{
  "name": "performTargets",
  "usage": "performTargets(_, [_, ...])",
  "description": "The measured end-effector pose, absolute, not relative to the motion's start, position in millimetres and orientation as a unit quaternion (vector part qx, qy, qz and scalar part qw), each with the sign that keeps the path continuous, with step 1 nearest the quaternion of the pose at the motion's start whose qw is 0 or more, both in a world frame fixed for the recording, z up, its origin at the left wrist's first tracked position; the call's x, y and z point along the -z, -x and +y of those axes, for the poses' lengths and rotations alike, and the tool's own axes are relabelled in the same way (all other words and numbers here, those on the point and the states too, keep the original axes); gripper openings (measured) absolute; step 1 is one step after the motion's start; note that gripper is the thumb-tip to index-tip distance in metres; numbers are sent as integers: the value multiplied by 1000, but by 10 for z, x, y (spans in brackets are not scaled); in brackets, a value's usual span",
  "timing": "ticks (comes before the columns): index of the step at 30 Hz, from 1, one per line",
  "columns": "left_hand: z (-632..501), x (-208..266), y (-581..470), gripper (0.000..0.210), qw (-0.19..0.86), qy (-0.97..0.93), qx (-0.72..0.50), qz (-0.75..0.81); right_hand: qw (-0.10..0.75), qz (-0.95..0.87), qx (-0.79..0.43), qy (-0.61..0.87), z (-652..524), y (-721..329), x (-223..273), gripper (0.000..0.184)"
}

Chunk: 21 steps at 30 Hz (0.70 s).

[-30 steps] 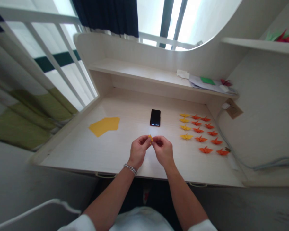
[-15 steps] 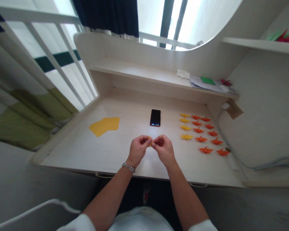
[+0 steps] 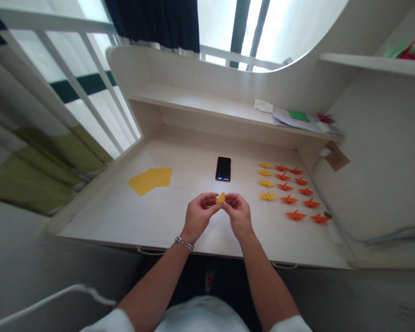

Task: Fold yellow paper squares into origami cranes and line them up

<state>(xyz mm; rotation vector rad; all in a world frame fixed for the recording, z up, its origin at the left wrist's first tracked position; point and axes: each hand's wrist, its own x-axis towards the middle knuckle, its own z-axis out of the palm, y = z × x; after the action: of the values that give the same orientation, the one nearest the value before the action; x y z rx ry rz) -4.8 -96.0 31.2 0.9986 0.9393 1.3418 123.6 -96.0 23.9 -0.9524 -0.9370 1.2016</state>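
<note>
Left hand (image 3: 198, 216) and right hand (image 3: 240, 216): fingers closed on small folded yellow paper (image 3: 221, 198), pinched between them | probably light, crisp, easily creased; best held by folded edges | just beyond fingers: phone (image 3: 223, 168); left of them: yellow sheets (image 3: 150, 180); right: yellow birds (image 3: 268, 197), then orange birds (image 3: 288, 200)

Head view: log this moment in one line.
left hand: holding folded yellow paper; right hand: holding same piece; black smartphone: beyond hands; yellow sheets: at left; yellow origami cranes: at right
</note>
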Motion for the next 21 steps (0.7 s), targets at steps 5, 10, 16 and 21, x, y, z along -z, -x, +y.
performTargets(5, [-999,-357,22,36,519,-452,-591,421,595,-433,-548,397,-969,-1268,-197,29])
performTargets(10, [-1008,-332,-6,34,499,-471,-588,429,607,-434,-525,410,-961,-1261,-144,19])
performTargets(16, [-1040,-332,-23,33,470,-474,-603,437,637,-444,-467,423,-954,-1210,-121,16])
performTargets(21, [-1058,-372,-25,30,449,-482,-618,429,648,-442,-469,407,-959,-1194,-140,18])
